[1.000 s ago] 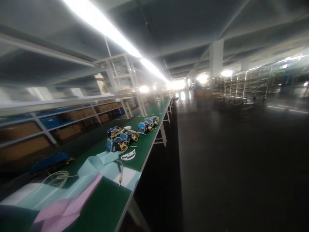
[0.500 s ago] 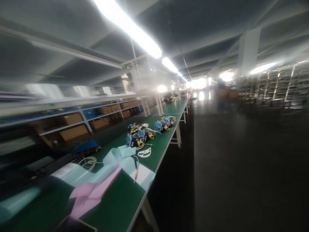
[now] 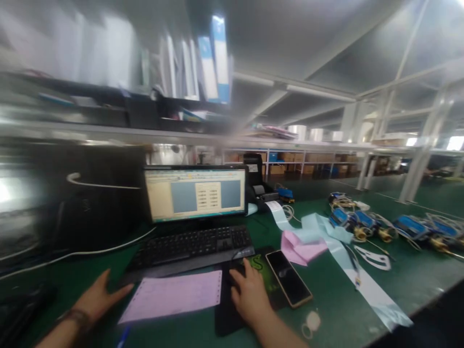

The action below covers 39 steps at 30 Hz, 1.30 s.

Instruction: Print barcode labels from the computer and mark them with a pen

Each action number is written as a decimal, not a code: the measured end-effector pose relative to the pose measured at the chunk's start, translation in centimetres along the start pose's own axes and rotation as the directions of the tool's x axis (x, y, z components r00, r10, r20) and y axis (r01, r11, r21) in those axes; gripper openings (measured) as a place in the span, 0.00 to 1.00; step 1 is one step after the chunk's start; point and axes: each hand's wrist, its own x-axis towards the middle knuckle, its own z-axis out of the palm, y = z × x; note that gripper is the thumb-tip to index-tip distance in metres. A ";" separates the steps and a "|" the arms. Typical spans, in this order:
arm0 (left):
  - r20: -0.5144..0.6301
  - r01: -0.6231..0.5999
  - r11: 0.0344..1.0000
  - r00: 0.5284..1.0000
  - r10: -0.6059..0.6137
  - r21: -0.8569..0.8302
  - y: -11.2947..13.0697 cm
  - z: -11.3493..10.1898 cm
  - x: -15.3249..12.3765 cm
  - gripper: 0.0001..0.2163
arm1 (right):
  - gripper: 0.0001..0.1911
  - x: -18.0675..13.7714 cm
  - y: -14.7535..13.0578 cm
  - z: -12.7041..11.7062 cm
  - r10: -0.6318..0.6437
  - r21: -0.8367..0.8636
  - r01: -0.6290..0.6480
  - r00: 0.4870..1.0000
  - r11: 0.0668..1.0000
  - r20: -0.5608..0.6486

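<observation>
My left hand (image 3: 97, 298) lies flat and open on the green bench, its fingers pointing at a pink sheet of paper (image 3: 174, 300) and the near left corner of a black keyboard (image 3: 192, 249). My right hand (image 3: 248, 292) is curled over something on a dark mouse pad (image 3: 266, 278); what lies under it is hidden. A phone (image 3: 289, 278) lies face up just right of that hand. Behind the keyboard stands a lit monitor (image 3: 195, 193) with a window open.
A label printer (image 3: 257, 186) feeds a pale blue strip (image 3: 348, 256) across the bench. Folded pink paper (image 3: 299, 247) lies on it. Several blue meters with brass fittings (image 3: 362, 224) sit at right. Binders (image 3: 213, 58) stand on the overhead shelf. A dark box (image 3: 94, 203) stands left.
The view has swung from down the aisle and bench round to the workstation in front of me. Both hands, the keyboard, monitor and phone have come into view.
</observation>
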 end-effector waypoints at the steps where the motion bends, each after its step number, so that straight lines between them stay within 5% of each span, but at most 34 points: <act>1: 0.043 -0.002 1.000 0.999 0.003 -0.023 -1.1 0.6 0.7 0.35 | 0.26 -0.1 0.2 0.2 -0.006 -0.018 0.007 1.000 1.000 0.003; 10: 0.130 -0.126 0.989 0.982 0.135 -0.075 -3.0 4.3 1.6 0.44 | 0.28 -0.5 2.3 2.5 -0.115 -0.209 0.116 0.993 0.971 0.013; 26: 0.095 -0.140 0.987 0.985 0.147 -0.080 -2.1 3.7 0.2 0.40 | 0.29 -0.6 4.8 4.4 -0.309 -0.328 0.251 0.941 0.911 -0.138; 39: 0.089 -0.101 0.989 0.990 0.111 -0.108 -1.4 2.6 0.3 0.36 | 0.27 -0.2 5.3 5.2 -0.386 -0.346 0.327 0.915 0.879 -0.115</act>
